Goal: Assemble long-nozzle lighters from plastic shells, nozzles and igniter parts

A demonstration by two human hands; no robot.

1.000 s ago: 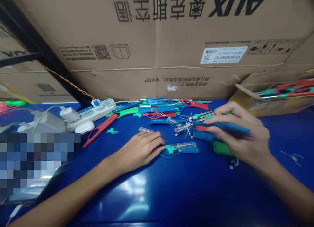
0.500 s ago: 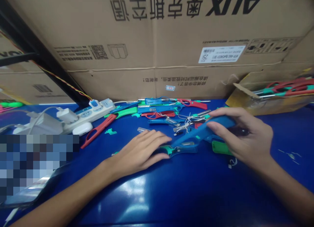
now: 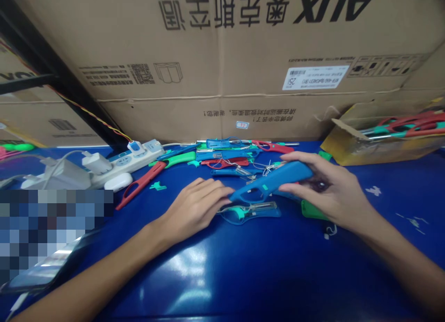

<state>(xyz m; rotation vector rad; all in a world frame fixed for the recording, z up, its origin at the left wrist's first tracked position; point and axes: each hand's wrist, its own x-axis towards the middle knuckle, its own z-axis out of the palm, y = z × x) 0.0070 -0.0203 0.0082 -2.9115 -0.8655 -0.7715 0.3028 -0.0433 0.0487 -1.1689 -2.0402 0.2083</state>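
My right hand [image 3: 327, 187] holds a blue lighter casing [image 3: 278, 179] by its wide end, thumb below and fingers above, tilted over the blue table. The casing's narrow end meets the fingertips of my left hand [image 3: 196, 206], whose fingers are closed together around that tip. Just under the casing, an open blue half shell [image 3: 267, 212] lies on the table with a teal trigger piece [image 3: 238, 213] and a clear tube in it. A green casing part [image 3: 313, 210] rests below my right hand.
Several blue, red and green lighter parts [image 3: 229, 154] lie along the large cardboard box [image 3: 219, 80]. A small carton [image 3: 389, 148] of red parts stands at right. On the left are a power strip [image 3: 130, 163], chargers, a red casing [image 3: 141, 185] and a pixelated device.
My right hand has moved left with the blue casing, which now lies flatter to view. My left hand has drawn back from the open shell and closed at the casing's narrow end.
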